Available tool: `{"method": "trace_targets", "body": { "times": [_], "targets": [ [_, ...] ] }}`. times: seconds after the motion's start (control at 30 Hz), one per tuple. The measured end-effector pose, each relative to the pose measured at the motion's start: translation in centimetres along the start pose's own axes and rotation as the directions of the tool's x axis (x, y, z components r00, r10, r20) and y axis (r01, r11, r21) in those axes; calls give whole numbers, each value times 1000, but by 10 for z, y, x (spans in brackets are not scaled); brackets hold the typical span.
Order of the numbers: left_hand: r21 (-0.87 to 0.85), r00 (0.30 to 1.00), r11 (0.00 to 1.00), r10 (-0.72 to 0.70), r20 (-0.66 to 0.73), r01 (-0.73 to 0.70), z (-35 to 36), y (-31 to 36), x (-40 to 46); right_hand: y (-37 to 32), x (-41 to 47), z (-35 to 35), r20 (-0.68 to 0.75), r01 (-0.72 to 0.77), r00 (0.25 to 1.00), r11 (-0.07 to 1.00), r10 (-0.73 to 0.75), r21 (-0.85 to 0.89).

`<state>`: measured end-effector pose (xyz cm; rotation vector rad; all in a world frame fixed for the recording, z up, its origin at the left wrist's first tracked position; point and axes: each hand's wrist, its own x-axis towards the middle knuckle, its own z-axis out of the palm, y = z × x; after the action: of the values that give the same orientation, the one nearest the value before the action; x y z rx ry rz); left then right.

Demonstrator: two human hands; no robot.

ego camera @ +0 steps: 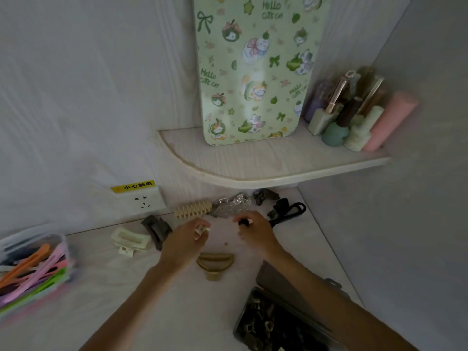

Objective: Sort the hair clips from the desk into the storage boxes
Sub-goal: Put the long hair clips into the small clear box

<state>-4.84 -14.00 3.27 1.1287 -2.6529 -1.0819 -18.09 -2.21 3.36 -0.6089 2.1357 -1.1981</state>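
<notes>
- Pale tabletop point(126, 287) fills a corner under a curved shelf point(253, 163).
- Left hand point(186, 239) reaches forward, fingers curled, pinching a small cream clip point(202, 229).
- Right hand point(255, 230) pinches a small dark clip point(244, 222).
- Clear box point(33, 243) at far left holds long coloured clips point(35, 269).
- Dark box point(276, 323) near the right forearm holds small dark clips.
- Loose hair clips point(195, 210) lie beyond both hands.

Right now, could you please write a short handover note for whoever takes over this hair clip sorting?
Left hand pinches a small pale clip; right hand grips a small dark clip.
Done: long coloured clips fill the clear box on the left; small dark clips lie in the open box on the right.
Left on the desk: gold clip, cream claw clip, brown claw clip, beige comb-like clip, silver clip, and black clips at the back.
</notes>
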Motion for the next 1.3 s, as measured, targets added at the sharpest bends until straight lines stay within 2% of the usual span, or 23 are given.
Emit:
{"method": "trace_targets", "body": {
  "times": [0.03, 0.07, 0.1, 0.13, 0.17, 0.2, 0.23, 0.27, 0.3, 0.33, 0.37, 0.4, 0.47, 0.6, 0.67, 0.77, 0.87, 0.93, 1.0, 1.07, 1.23, 1.3],
  "targets": [
    [-35, 1000, 999, -1, 24, 2, 5, 4, 0, -1, 7, -17, -19, -170, 983, 938, 185, 302],
    [-69, 999, 998, -7, 47, 10, 11, 5, 0, -3, 14, -35, 57, -303, 942, 760, 331, 575],
    [-108, 997, 994, -23, 71, 31, 16, 6, -1, -2, 20, -52, 161, -376, 903, 554, 397, 743],
    [-152, 995, 987, -41, 95, 55, 20, 7, -2, -1, 25, -67, 229, -407, 883, 425, 411, 809],
    [-201, 992, 976, -60, 108, 81, 24, 8, -2, -1, 31, -79, 241, -419, 877, 414, 416, 808],
    [-242, 990, 965, -76, 122, 104, 28, 8, -3, 3, 36, -85, 216, -428, 876, 489, 431, 760],
    [-285, 987, 950, -90, 132, 125, 28, 8, -4, 3, 39, -85, 135, -418, 890, 666, 435, 618],
    [-314, 984, 939, -98, 149, 141, 30, 9, -5, 4, 42, -83, 26, -386, 915, 855, 402, 347],
    [-335, 981, 929, -105, 165, 156, 31, 11, -6, 6, 45, -81, -57, -305, 951, 952, 304, -1],
    [-350, 979, 922, -109, 174, 165, 32, 13, -6, 8, 45, -77, -87, -189, 982, 918, 169, -349],
    [-363, 977, 916, -113, 179, 173, 32, 14, -6, 10, 44, -72, -67, -89, 996, 791, 62, -605],
    [-368, 976, 913, -116, 182, 177, 33, 14, -7, 12, 44, -68, -34, -29, 999, 657, 5, -753],
    [-379, 975, 908, -112, 191, 178, 33, 13, -7, 16, 45, -59, -5, -13, 1000, 494, 17, -869],
    [-408, 973, 892, -122, 198, 195, 28, 6, -9, 6, 53, -48, -34, -62, 996, 375, 79, -925],
    [-404, 976, 897, -110, 187, 179, 23, 2, -10, 5, 56, -48, -16, -36, 999, 410, 52, -911],
    [-407, 982, 903, -71, 176, 139, 12, -4, -14, 6, 53, -52, -13, 31, 998, 627, -66, -779],
    [-402, 990, 913, -11, 139, 67, -1, -10, -28, 3, 24, -55, 0, 103, 993, 839, -122, -534],
    [-400, 994, 916, 51, 101, -6, -5, -11, -42, 2, -10, -57, 39, 166, 986, 924, -163, -344],
    [-346, 986, 933, 137, 91, -98, -7, -6, -59, 5, -52, -59, 71, 219, 975, 953, -209, -210],
    [-287, 963, 938, 237, 127, -193, -4, 6, -75, 11, -89, -62, 76, 243, 969, 955, -233, -169],
    [-143, 845, 876, 481, 232, -460, 23, 38, -113, 51, -162, -64, -115, 258, 943, 904, -312, -340],
    [-57, 802, 831, 549, 236, -553, 38, 44, -124, 67, -180, -61, -137, 241, 939, 889, -314, -389]
  ]
}}
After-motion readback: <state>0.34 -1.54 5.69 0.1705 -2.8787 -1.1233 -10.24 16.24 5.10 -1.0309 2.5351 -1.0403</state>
